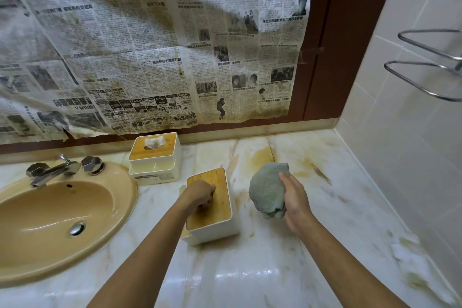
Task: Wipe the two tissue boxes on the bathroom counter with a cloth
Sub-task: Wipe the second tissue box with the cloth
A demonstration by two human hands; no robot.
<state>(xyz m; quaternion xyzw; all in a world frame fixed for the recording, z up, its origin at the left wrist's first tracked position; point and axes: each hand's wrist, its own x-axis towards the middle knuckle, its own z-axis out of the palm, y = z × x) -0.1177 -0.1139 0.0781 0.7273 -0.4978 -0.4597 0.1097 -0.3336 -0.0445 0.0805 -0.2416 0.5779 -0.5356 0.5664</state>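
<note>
Near tissue box (215,232): stands on the marble counter (325,227), just right of the sink (50,222); bamboo lid (222,204) on, slightly tilted toward the camera.
Far tissue box (155,160): at the back by the wall, a tissue poking from its slot; well clear of both hands.
Left hand (201,194): knuckles down on the near box's lid, fingers curled; cannot tell whether they hook the slot or only press.
Right hand (296,201): clutches a bunched grey-green cloth (267,189), held beside the near box, not touching it.
Step in hand: likely steadying the near box for a wipe.
Doing it well: keep weight on the lid so the light box doesn't skate on the glossy marble; flatten the cloth wad first; wipe the exposed lid and sides, then shift the bracing hand to reach the covered patch.
Watch: yellow stains on the counter could soil the cloth.
</note>
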